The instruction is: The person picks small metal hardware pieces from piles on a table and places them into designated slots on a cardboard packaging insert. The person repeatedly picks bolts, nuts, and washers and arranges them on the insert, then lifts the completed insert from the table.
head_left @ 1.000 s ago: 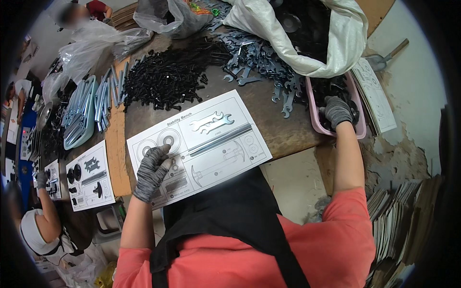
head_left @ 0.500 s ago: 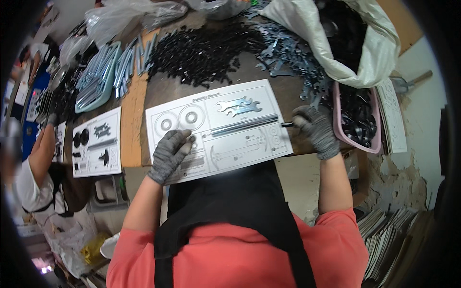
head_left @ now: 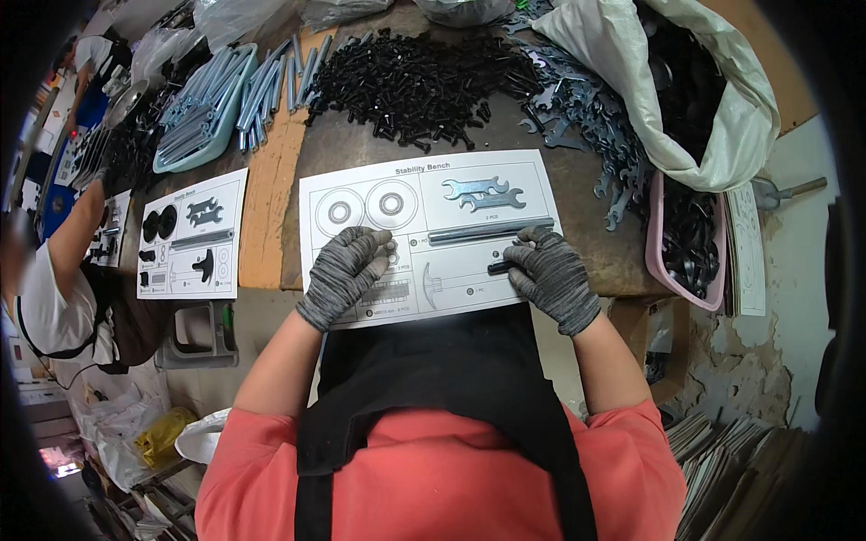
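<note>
A white sheet [head_left: 415,243] printed with outlines of parts lies at the table's near edge. Two silvery open-end wrenches [head_left: 483,192] rest on its upper right panel. Below them lies a metal tube [head_left: 492,232]. Both hands wear grey knit gloves. Over the sheet's left part, my left hand [head_left: 347,275] is curled, thumb and forefinger near the small printed rings; whatever its palm holds is hidden. My right hand [head_left: 552,279] is closed on a black bolt [head_left: 498,268], which sticks out leftward over the sheet's lower right panel.
A heap of black bolts [head_left: 410,86] and a spread of wrenches [head_left: 586,117] lie beyond the sheet. Tubes fill a light-blue tray [head_left: 225,126]; black parts fill a pink bin [head_left: 658,261] beside a white sack [head_left: 622,99]. Another sheet [head_left: 194,234] and a person's arm [head_left: 77,216] are left.
My right hand has moved left and down from the sheet's right edge onto it, with the bolt. The view has shifted, so the sheet sits further right in the picture.
</note>
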`<state>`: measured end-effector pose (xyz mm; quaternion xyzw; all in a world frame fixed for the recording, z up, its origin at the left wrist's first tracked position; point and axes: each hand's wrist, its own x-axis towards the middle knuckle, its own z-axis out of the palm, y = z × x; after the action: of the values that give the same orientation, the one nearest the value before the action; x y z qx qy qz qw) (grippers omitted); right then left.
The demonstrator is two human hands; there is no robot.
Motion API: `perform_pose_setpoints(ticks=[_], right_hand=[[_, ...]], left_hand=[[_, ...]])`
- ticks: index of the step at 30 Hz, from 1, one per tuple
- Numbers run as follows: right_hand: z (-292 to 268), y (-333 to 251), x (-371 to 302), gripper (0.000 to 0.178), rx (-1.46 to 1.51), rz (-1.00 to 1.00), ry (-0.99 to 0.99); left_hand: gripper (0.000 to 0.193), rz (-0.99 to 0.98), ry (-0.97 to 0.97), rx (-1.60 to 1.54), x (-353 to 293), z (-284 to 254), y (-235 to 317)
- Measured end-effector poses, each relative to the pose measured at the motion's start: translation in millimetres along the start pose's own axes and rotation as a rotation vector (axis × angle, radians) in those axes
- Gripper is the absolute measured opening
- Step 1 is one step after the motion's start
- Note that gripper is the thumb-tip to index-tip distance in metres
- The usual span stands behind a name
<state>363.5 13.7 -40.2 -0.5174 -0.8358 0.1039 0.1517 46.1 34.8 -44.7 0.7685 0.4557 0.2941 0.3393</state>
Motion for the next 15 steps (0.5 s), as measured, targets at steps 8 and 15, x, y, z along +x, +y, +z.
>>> perform_pose_setpoints(ticks=[8,15], right_hand=[[-6.1,-4.2,2.7,0.027,-0.083,0.038,-0.012],[-17.6,0.5,1.4,0.031,-0.029,0.012,-0.019]], left_hand=[[0.028,0.014,0.000,-0.002,-0.1,0.2,-3.1],[0.028,-0.058,-0.043,0.054,1.0,-3.9,7.8]])
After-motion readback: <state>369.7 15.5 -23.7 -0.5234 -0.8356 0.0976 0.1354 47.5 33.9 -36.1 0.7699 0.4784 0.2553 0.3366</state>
